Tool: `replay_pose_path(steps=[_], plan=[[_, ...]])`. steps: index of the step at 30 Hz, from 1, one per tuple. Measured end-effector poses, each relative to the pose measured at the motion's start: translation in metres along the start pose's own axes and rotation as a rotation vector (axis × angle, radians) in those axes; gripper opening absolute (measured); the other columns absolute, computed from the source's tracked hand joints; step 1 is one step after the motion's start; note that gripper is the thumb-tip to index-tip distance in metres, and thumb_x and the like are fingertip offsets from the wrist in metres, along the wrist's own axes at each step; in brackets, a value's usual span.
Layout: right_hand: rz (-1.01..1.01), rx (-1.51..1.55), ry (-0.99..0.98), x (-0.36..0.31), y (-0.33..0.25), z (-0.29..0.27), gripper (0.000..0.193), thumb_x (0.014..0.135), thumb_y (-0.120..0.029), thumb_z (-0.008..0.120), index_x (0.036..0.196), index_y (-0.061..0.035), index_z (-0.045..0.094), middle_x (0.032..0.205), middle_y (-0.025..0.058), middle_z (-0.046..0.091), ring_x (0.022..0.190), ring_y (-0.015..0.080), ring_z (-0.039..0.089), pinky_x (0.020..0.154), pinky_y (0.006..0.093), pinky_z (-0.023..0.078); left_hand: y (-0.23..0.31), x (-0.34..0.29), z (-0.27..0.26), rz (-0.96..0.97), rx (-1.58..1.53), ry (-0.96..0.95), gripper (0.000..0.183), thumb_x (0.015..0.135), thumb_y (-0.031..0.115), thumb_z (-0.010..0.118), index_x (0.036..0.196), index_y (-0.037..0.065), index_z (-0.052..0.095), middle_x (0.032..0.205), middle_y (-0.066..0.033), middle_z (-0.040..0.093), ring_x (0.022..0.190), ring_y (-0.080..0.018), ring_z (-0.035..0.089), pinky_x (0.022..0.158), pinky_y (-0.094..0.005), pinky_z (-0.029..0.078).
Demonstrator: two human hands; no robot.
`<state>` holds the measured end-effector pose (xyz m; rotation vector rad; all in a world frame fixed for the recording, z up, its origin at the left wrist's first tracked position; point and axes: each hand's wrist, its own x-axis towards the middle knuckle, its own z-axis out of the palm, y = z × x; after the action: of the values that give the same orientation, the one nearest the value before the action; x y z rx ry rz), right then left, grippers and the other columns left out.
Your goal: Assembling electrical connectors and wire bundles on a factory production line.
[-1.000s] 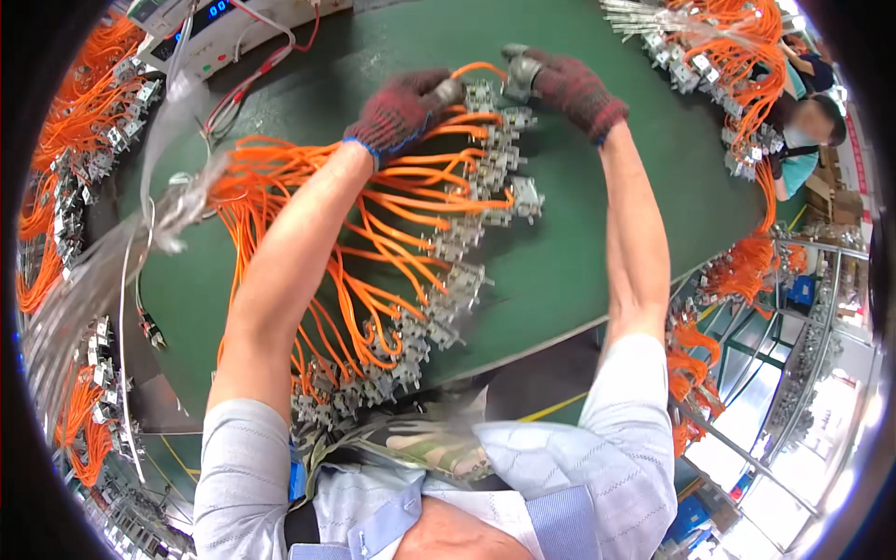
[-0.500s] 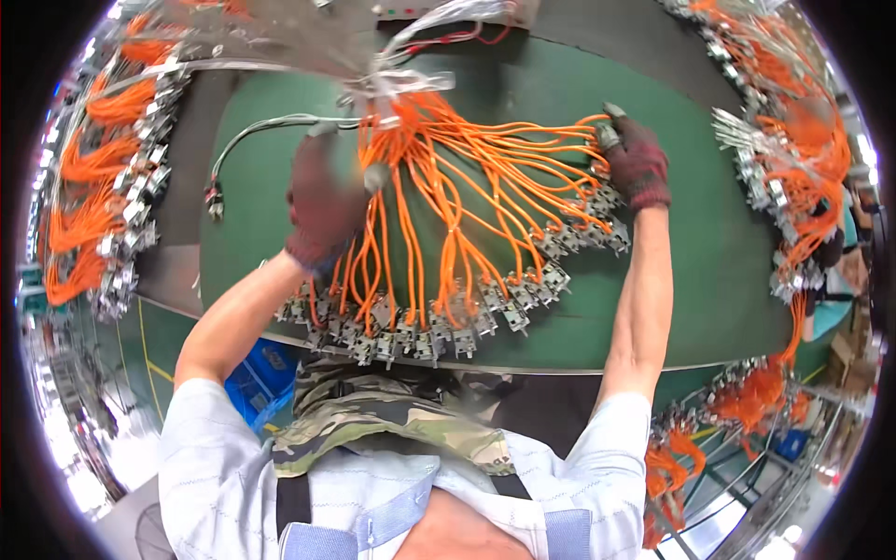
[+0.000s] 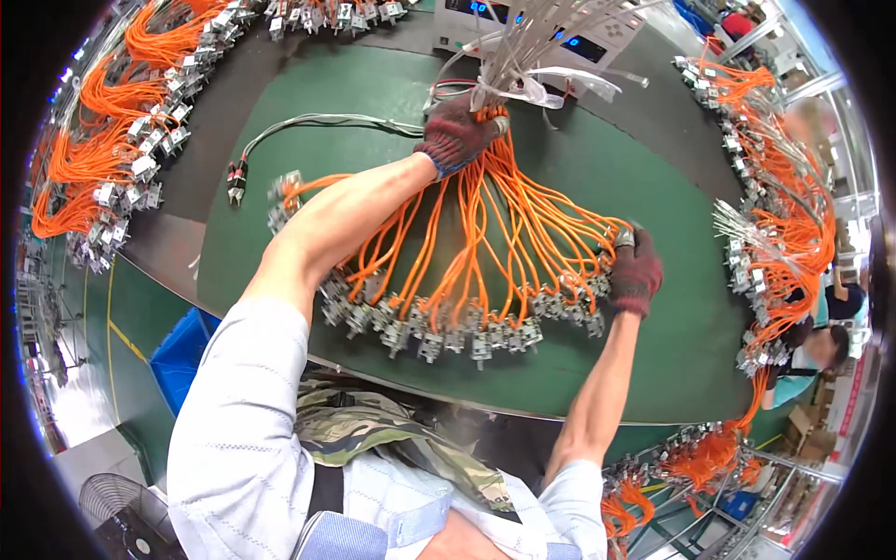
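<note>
Head cam: left hand [image 3: 460,131] fisted round neck of orange wire bundle [image 3: 485,233] fanned on green table [image 3: 635,177], right hand [image 3: 636,276] fingers curled onto end connectors [image 3: 439,336] — a yank could tangle wires w/ neighbouring piles.

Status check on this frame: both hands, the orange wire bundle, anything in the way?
Left hand gripping the orange wire bundle at its tied end. Right hand on the metal connectors at the fan's edge. Bundle fanned flat on the green table. Nothing blocking.

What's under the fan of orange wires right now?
The green table mat shows between the orange wires. Their metal connectors lie on it in an arc. The left forearm covers the left strands.
</note>
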<state>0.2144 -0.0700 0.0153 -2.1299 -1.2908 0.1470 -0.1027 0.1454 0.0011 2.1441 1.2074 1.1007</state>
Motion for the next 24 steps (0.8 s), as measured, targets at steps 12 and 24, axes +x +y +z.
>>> replay_pose_path(steps=[12,24], plan=[[0.148,-0.093,-0.048,-0.01,-0.013,-0.002,0.037,0.111,-0.036,0.058,0.128,-0.0068,0.073,0.115,0.0205,0.079,0.105,0.0376,0.076,0.092,0.0472,0.058,-0.014,0.012,-0.092,0.069,-0.04,-0.291,0.062,0.09,0.037,0.082,0.146,0.017,0.065,0.146,-0.0174,0.067,0.13,-0.0386,0.066,0.113,-0.0466,0.052],[0.049,-0.069,-0.109,-0.01,-0.002,-0.026,0.061,0.11,-0.047,0.062,0.156,-0.0074,0.058,0.142,0.0216,0.071,0.125,0.0332,0.071,0.105,0.0422,0.054,-0.171,-0.012,-0.209,-0.07,0.638,-0.337,0.031,0.098,0.03,0.063,0.112,0.004,0.074,0.103,-0.0263,0.075,0.097,-0.0486,0.071,0.086,-0.0561,0.057]])
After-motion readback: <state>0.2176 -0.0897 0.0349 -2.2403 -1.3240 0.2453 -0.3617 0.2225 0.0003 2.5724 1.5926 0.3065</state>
